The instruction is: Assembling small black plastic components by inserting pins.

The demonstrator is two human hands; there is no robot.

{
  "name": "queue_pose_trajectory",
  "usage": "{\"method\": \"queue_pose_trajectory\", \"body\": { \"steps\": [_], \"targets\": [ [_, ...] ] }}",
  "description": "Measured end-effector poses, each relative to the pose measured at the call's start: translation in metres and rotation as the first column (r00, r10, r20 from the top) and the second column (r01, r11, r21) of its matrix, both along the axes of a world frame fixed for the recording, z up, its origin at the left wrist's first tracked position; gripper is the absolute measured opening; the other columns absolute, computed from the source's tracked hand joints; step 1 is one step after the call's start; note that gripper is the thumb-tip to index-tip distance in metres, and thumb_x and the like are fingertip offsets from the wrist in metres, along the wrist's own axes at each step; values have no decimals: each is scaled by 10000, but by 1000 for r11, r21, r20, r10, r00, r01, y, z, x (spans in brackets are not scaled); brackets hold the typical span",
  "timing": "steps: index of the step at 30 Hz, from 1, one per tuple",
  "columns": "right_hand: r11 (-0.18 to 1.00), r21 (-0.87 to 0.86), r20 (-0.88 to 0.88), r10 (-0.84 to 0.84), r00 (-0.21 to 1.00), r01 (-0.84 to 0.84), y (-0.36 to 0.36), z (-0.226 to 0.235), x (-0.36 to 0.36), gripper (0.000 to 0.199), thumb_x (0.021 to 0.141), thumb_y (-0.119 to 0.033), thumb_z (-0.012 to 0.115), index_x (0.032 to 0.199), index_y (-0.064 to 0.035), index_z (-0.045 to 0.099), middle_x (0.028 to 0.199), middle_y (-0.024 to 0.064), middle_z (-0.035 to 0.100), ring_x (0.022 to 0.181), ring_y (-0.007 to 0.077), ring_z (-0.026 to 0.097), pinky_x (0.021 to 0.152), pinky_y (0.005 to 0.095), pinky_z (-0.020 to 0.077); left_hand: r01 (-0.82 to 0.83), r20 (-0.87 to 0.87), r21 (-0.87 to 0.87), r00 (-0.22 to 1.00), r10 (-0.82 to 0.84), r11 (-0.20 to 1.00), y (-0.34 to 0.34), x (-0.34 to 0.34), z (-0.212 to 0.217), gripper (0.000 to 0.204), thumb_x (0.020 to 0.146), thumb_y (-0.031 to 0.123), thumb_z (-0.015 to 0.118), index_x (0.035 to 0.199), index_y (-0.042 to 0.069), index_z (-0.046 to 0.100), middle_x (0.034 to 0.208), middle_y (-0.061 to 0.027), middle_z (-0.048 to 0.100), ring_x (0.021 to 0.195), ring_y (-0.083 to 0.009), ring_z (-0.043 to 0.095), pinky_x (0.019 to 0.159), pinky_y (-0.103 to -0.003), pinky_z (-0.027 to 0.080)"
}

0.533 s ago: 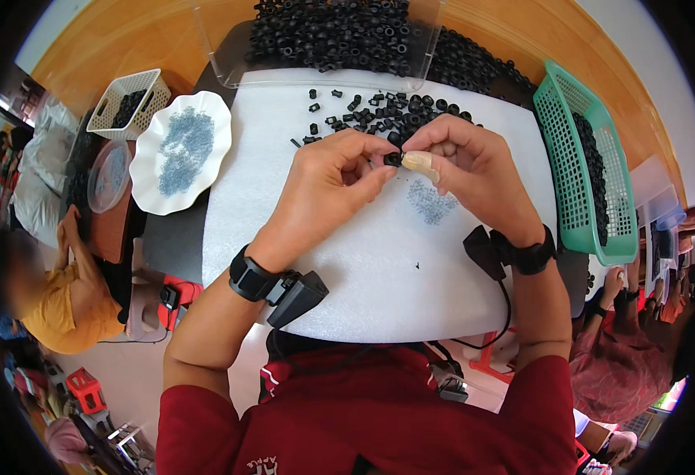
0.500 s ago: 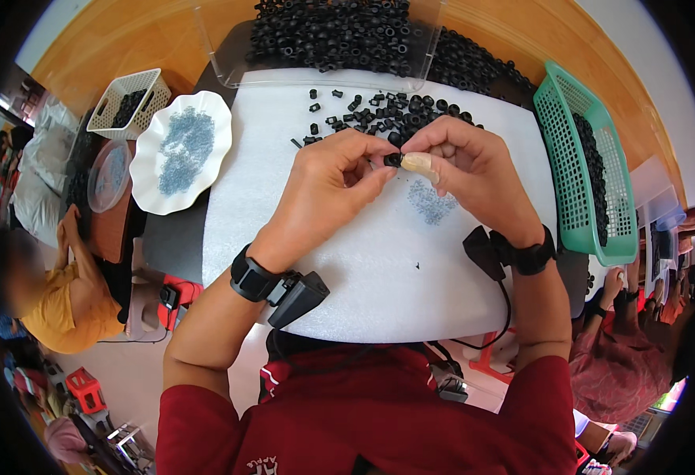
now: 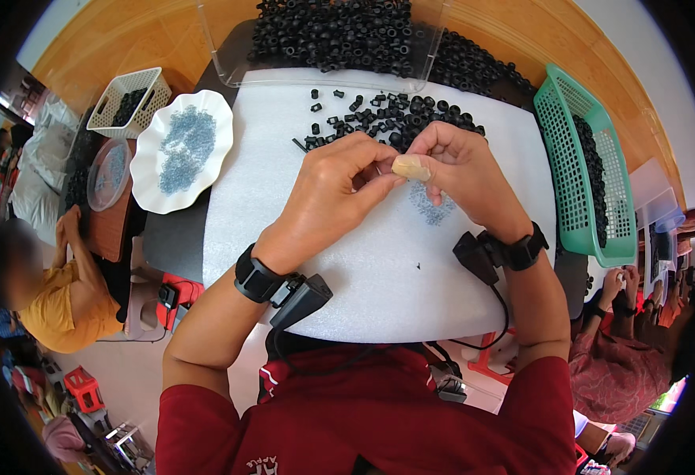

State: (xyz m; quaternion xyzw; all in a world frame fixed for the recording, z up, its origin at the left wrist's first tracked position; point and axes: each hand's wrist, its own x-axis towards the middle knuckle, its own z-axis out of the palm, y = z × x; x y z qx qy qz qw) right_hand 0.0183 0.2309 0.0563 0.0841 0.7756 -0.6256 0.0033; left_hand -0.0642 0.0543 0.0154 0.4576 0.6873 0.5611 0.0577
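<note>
My left hand (image 3: 335, 186) and my right hand (image 3: 452, 168) meet above the middle of a white foam-covered tabletop (image 3: 347, 277), fingertips pinched and touching. A yellowish covering (image 3: 411, 167) wraps the right thumb. Between the left thumb and fingers is a small black plastic part, now almost wholly hidden by the fingers. What the right fingertips pinch, if anything, cannot be seen. Just beyond the hands lie loose small black plastic parts (image 3: 375, 115), some tube-shaped, some rounded. A small patch of tiny bluish clear pieces (image 3: 431, 209) lies below the right hand.
A clear tray (image 3: 323, 81) and a heap of black parts (image 3: 474, 67) stand at the far edge. Left are a wavy white plate (image 3: 143, 178) of bluish pieces, a cream basket (image 3: 151, 107) and a round tub (image 3: 94, 198). A green basket (image 3: 549, 150) stands right. People sit on both sides.
The right thumb has moved slightly left over the pinch, covering the black part that showed before. Both wrists have shifted a little.
</note>
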Motion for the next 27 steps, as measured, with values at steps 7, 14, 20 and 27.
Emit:
{"method": "queue_pose_trajectory", "body": {
  "steps": [7, 14, 20, 27],
  "targets": [
    [983, -179, 85, 48, 995, -32, 8, -3, 1, 323, 893, -349, 680, 914, -39, 592, 674, -18, 553, 522, 31, 468, 467, 174, 393, 80, 287, 101, 952, -106, 992, 0, 0, 6, 161, 851, 73, 667, 998, 25, 622, 890, -18, 562, 734, -93, 523, 622, -223, 412],
    [927, -359, 140, 168, 976, -108, 5, 7, 3, 364, 933, -397, 613, 927, -34, 599, 758, -4, 564, 550, 29, 477, 465, 172, 399, 116, 328, 105, 934, -144, 988, -2, -1, 10, 162, 874, 116, 658, 1011, 39, 618, 945, -3, 539, 802, -79, 498, 672, -210, 390],
    [946, -312, 165, 144, 976, -87, 8, 10, 4, 332, 939, -362, 603, 904, -32, 612, 759, 3, 582, 558, 32, 487, 457, 181, 408, 126, 361, 92, 920, -151, 988, -1, -2, 7, 189, 890, 118, 645, 1043, 22, 590, 951, -9, 520, 819, -81, 494, 711, -217, 401],
    [990, -130, 72, 72, 995, -62, 1, 10, 4, 283, 931, -292, 619, 949, -10, 631, 746, -1, 592, 575, 36, 500, 467, 185, 413, 118, 317, 66, 939, -133, 991, -2, -4, 4, 185, 939, 144, 608, 1088, 41, 570, 932, -3, 538, 779, -61, 524, 638, -203, 440]
  ]
}}
